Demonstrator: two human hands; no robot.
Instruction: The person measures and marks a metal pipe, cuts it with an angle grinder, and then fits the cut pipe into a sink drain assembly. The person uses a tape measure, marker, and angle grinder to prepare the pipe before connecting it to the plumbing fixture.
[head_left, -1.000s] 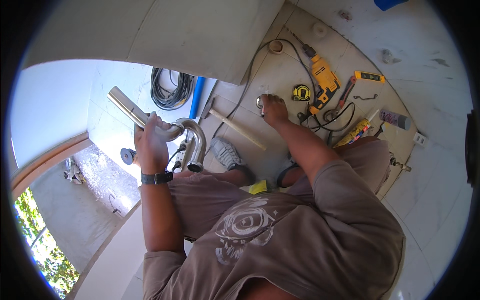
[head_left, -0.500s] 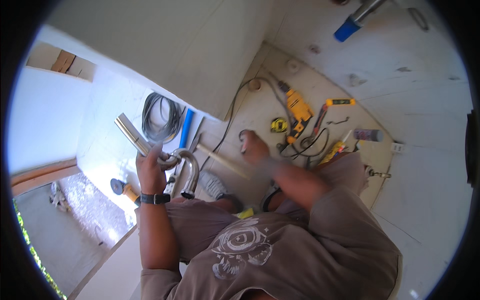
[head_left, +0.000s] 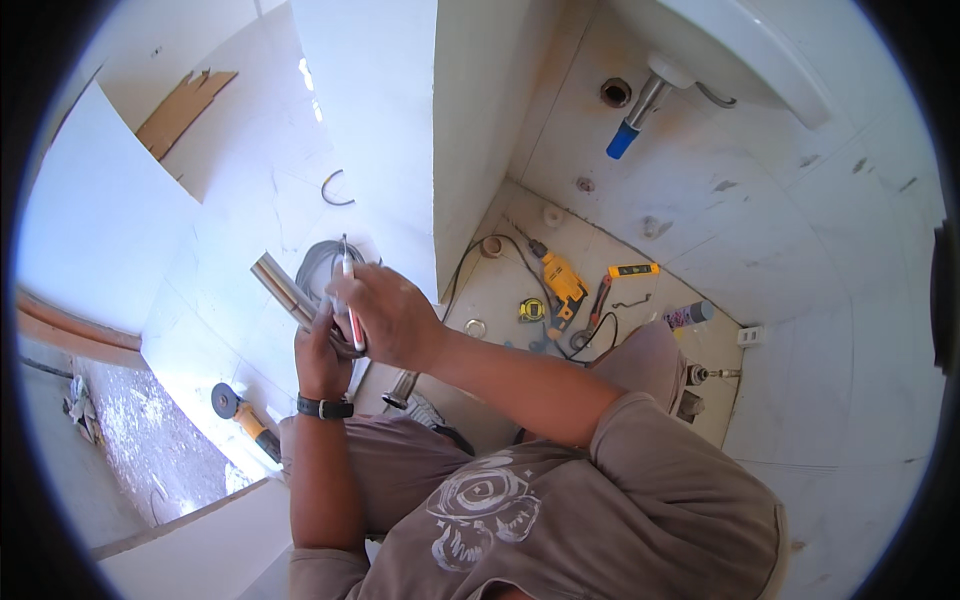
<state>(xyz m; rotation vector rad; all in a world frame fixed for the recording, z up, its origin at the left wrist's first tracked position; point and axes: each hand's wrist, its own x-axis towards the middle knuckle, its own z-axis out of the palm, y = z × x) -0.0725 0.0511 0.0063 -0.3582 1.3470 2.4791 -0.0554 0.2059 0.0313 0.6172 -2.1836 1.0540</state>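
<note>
My left hand [head_left: 325, 350] is closed around a chrome drain trap [head_left: 280, 287]. Its straight tube points up and left, and the flanged end of its bend shows below my right forearm. Bent in over the trap, my right hand [head_left: 385, 310] pinches a slim pen-like tool [head_left: 354, 325], white and red with a thin dark tip pointing away from me. The two hands meet at the trap, so their fingers and the middle of the bend partly hide each other. Whether the pen-like tool touches the metal, I cannot tell.
A yellow drill [head_left: 565, 283], a tape measure [head_left: 531, 310] and a spray can [head_left: 690, 314] lie on the floor to the right. An angle grinder [head_left: 240, 408] lies at left. A coiled cable [head_left: 318, 262] is beyond my hands. A blue-ended pipe [head_left: 623, 138] hangs under a basin [head_left: 765, 60].
My right hand has come left from over the floor to the trap, and the pen-like tool now shows in it. The view has shifted, bringing the basin into sight.
</note>
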